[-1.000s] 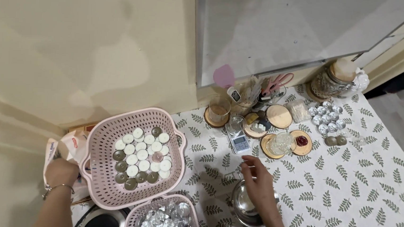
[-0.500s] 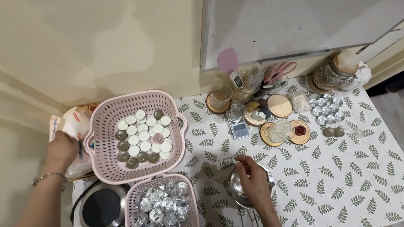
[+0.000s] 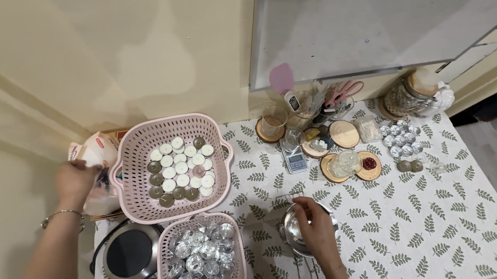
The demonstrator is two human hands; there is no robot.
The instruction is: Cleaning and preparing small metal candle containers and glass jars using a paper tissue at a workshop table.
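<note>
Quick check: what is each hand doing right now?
Left hand: closed on the white plastic bag beside the pink basket.
Right hand: gripping the small metal bowl.

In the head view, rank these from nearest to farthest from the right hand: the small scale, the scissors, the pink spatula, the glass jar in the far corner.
From the right hand, which rests on the metal bowl:
1. Scale, just beyond the hand.
2. Pink spatula and scissors, both at the wall; too close to call.
3. Glass jar, far right corner.
</note>
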